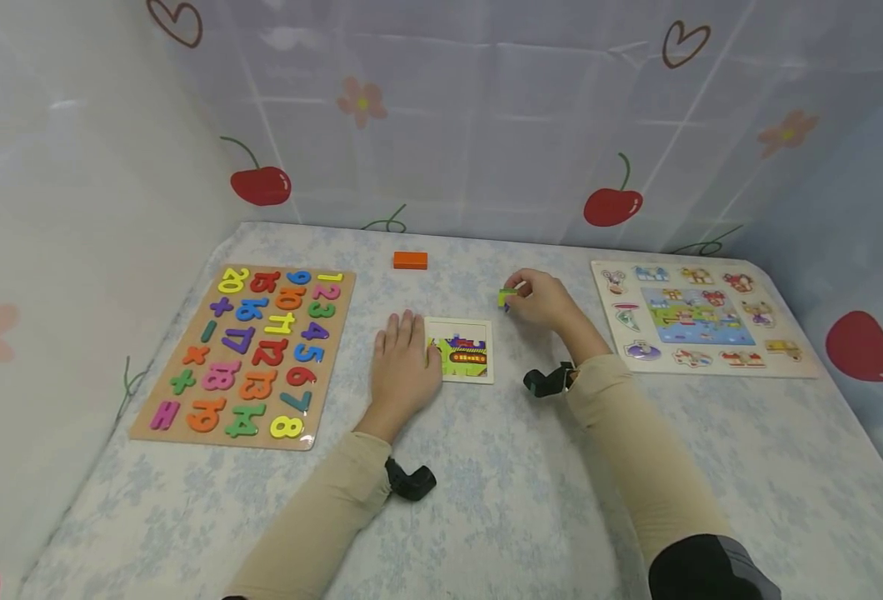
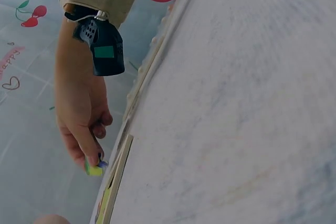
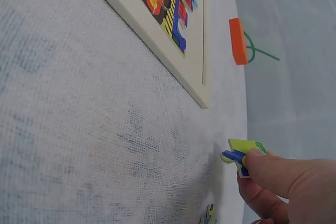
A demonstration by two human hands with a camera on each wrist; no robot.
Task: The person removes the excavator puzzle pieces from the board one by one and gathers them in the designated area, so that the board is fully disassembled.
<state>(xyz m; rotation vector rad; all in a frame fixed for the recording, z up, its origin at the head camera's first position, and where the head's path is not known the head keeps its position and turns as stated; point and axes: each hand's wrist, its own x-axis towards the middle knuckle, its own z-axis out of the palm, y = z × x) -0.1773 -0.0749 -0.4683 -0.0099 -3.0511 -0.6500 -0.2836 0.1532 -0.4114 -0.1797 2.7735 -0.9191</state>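
Note:
My right hand [image 1: 537,298] pinches a green and blue jigsaw piece [image 3: 244,156] between thumb and fingers, to the right of a small framed jigsaw puzzle [image 1: 489,350]. The piece is held above the table, apart from the frame. In the puzzle, a purple, red and yellow vehicle picture is partly assembled, and a pale bare area shows along its top. My left hand [image 1: 404,362] lies with fingers extended at the frame's left side, its thumb over that edge. Another jigsaw piece [image 3: 209,216] lies on the table below the right hand in the right wrist view.
A wooden number board [image 1: 329,333] with coloured numerals lies at the left. An orange block [image 1: 410,261] sits near the table's back edge. To the right is an animal and vehicle picture board [image 1: 621,287]. A printed curtain [image 1: 471,125] hangs behind the table.

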